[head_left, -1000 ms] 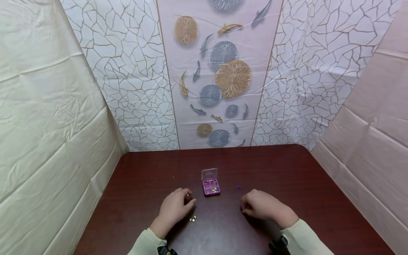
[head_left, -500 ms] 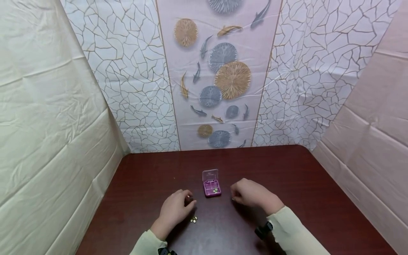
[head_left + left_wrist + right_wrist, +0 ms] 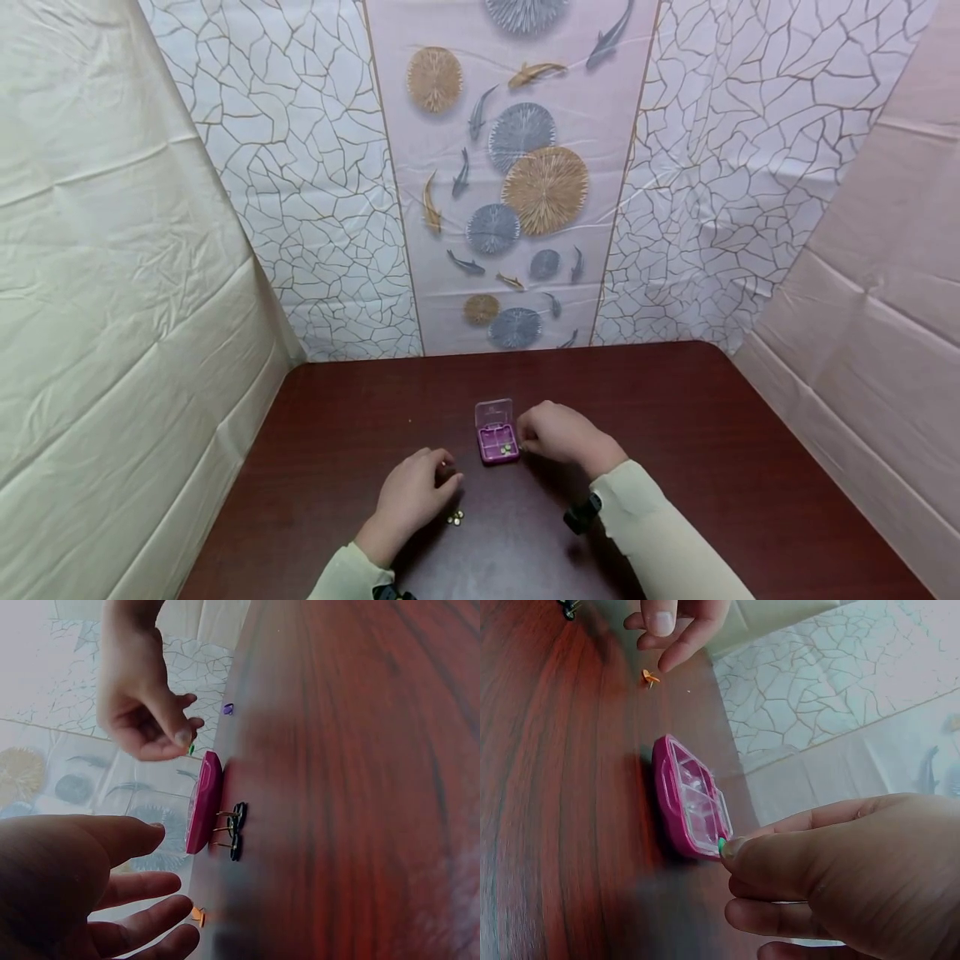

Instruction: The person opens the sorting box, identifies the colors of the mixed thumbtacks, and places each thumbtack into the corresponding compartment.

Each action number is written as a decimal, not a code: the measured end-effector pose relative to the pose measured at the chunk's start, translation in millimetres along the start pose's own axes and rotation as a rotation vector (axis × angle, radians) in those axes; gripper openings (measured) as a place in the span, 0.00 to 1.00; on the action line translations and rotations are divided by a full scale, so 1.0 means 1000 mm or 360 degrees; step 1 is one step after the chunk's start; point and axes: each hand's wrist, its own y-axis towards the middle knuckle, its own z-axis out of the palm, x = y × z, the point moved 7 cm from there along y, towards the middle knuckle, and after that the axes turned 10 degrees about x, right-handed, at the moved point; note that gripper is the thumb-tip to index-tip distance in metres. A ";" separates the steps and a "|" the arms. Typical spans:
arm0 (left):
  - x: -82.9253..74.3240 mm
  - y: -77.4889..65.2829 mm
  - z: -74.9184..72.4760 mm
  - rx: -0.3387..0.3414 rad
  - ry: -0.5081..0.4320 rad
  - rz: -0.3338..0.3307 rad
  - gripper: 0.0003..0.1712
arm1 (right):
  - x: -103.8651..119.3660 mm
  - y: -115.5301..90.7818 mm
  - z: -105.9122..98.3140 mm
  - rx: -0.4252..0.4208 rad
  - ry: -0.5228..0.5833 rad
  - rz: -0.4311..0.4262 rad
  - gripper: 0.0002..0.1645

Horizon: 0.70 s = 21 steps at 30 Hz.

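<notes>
Pinching a small green piece (image 3: pixel 722 845) between the tips of thumb and index finger, bending the other fingers loosely, and hovering with the right hand (image 3: pixel 562 435) just beside the right edge of an open pink case (image 3: pixel 205 806). Facing that case at mid-table, with its clear lid (image 3: pixel 493 412) standing up on the far side and light-green pieces (image 3: pixel 507 447) lying in the near right compartment. Holding the left hand (image 3: pixel 412 490) over the dark red-brown table (image 3: pixel 337 433), to the left of the case and nearer the body, relaxing the fingers into a half-open curve, setting the thumb apart from them and gripping nothing visible. Having an orange tack (image 3: pixel 649 677) close beside the left fingertips, leaving it impossible to tell whether touching or not. Having also a cluster of black tacks (image 3: pixel 235 829) near the left thumb, with gold pins pointing up, and a purple tack (image 3: pixel 228 709) on the tabletop near the right hand. Wearing pale sleeves (image 3: pixel 667 529) and a black strap (image 3: pixel 581 513) on each wrist, and working before hung cloth (image 3: pixel 405 50) printed with fish, round motifs and crackle lines.
</notes>
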 end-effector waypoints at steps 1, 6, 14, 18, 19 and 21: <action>0.000 0.000 0.001 0.0002 -0.0001 0.0001 0.16 | 0.001 0.002 0.000 -0.0002 -0.0001 0.0004 0.12; 0.000 -0.002 0.001 0.0005 -0.0014 0.0005 0.16 | 0.003 0.010 0.005 -0.0008 -0.0007 0.0022 0.13; 0.003 -0.003 0.001 0.0022 -0.0029 -0.0014 0.16 | 0.006 0.015 0.007 -0.0009 -0.0013 0.0021 0.13; 0.003 -0.003 0.000 0.0029 -0.0031 -0.0022 0.15 | 0.008 0.016 0.008 0.0002 -0.0008 0.0020 0.10; 0.003 -0.003 0.000 0.0032 -0.0032 -0.0025 0.15 | 0.008 0.016 0.008 0.0006 -0.0008 0.0019 0.09; 0.004 -0.003 0.000 0.0037 -0.0034 -0.0032 0.15 | 0.007 0.016 0.008 0.0007 -0.0020 0.0028 0.07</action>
